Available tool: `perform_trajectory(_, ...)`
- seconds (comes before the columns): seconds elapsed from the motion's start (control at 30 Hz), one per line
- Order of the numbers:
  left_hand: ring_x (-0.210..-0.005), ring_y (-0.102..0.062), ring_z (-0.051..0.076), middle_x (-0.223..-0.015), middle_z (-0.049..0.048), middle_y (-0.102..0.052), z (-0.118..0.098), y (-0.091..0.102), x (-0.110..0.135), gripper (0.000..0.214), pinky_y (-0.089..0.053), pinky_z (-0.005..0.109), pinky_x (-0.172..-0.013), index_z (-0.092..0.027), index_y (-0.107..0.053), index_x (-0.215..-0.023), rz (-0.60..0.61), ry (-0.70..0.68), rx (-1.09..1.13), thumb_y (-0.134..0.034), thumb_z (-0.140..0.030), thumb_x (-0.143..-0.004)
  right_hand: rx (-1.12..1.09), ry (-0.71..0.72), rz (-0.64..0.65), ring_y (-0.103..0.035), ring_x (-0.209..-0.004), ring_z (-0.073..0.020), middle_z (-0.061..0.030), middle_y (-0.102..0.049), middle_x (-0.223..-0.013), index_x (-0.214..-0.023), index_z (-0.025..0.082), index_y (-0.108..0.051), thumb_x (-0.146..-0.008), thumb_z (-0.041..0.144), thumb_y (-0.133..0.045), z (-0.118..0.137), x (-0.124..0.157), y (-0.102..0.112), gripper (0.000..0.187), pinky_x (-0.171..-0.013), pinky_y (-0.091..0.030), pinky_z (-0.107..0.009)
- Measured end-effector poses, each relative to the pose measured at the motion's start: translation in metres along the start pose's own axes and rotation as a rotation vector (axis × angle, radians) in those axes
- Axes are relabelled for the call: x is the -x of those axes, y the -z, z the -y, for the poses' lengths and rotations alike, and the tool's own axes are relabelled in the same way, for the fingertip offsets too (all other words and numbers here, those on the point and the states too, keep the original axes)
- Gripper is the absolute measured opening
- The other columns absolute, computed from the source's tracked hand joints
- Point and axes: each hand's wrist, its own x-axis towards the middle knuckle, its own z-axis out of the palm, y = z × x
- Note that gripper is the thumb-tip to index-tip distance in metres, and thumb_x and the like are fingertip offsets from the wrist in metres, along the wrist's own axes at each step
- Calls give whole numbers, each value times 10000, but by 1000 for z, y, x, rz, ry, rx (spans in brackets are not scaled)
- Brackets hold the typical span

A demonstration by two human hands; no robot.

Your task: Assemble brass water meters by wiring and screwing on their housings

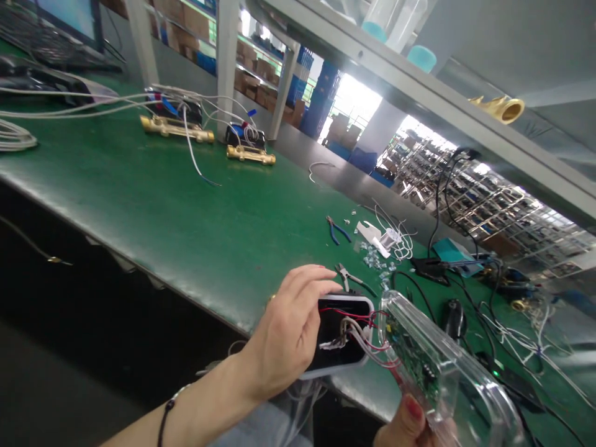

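My left hand (288, 332) is wrapped round a black housing with a white rim (342, 338), thumb and fingers closed on its left side. Red and white wires (370, 338) run from the housing to a green circuit board inside a clear plastic cover (447, 366). Only the fingertips of my right hand (410, 422) show at the bottom edge, pinching the lower end of that clear cover. Both parts are held just above the front edge of the green bench (162, 205).
Blue-handled pliers (336, 230), small cutters (350, 278), a wire spool (390, 238) and small clear parts lie beyond the hands. Two brass meter bodies with wiring (177, 127) (250, 154) sit at the far left. Black cables and tools crowd the right.
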Motion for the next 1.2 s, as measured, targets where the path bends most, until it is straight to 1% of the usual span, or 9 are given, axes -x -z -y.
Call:
perform_trajectory(0.13,-1197,-470,178,-1186,66,-596,7,2,-6,393,-364,427,-1070,-183,-542,-1158,33,-282,-43,-342,-4,-870,-73,73,-67,-651,-646,-254,-125,-685,-775,-1077,115,-618,-867,465,-528,15,-16,-3,419,-544,-501,-335)
perform_trajectory(0.23,-1244,-431,167,-1244,43,-570,8,0,-6,441,-320,424,-1104,-225,-516,-1213,76,-385,-68,-358,4,-872,-89,52,-180,-663,-722,-248,-129,-681,-862,-1023,129,-626,-876,391,-537,30,-28,-2,314,-589,-526,-337)
perform_trajectory(0.33,-1253,-426,168,-1280,61,-536,5,-3,-2,430,-338,395,-1092,-206,-469,-1257,37,-254,-20,-356,-26,-882,-57,109,-185,-668,-746,-243,-109,-672,-837,-1052,146,-624,-882,308,-527,40,-43,5,254,-608,-548,-352)
perform_trajectory(0.47,-1211,-478,170,-1297,62,-526,-2,-4,7,356,-387,352,-1042,-211,-423,-1294,70,217,83,-347,-197,-946,-61,449,-6,-685,-856,-271,-115,-683,-908,-1210,139,-541,-855,234,-538,39,-62,18,368,-720,-576,-412)
perform_trajectory(0.6,-1122,-546,179,-1215,29,-588,-7,-1,12,319,-428,344,-975,-258,-477,-1232,149,481,169,-343,-359,-961,-170,441,19,-691,-885,-271,-79,-703,-876,-1126,171,-591,-823,187,-574,35,-68,28,304,-660,-595,-336)
perform_trajectory(0.7,-1059,-570,176,-1142,20,-616,-7,-1,15,308,-437,334,-943,-263,-499,-1192,169,486,211,-339,-387,-960,-232,409,72,-686,-915,-254,-101,-686,-1037,-1084,172,-601,-820,169,-587,37,-65,30,264,-652,-599,-303)
perform_trajectory(0.8,-1105,-539,165,-1180,17,-588,-5,-4,17,288,-409,322,-976,-268,-492,-1186,152,448,237,-338,-366,-963,-258,429,111,-645,-1027,-265,-144,-608,-1214,-1127,152,-565,-856,129,-526,44,-66,34,275,-784,-589,-388)
perform_trajectory(1.0,-1169,-487,149,-1221,15,-549,-3,-10,22,265,-371,315,-1024,-269,-488,-1170,131,383,237,-327,-326,-966,46,840,230,-651,-1008,-210,-90,-687,-1041,-1038,160,-611,-826,158,-593,60,-88,47,212,-898,-554,-354)
perform_trajectory(1.2,-1177,-485,165,-1254,32,-531,-3,-9,27,277,-374,349,-1029,-271,-465,-1202,147,330,237,-328,-302,-964,44,899,340,-566,-1149,-273,-145,-641,-1146,-1079,128,-583,-841,142,-539,72,-97,38,243,-900,-546,-407)
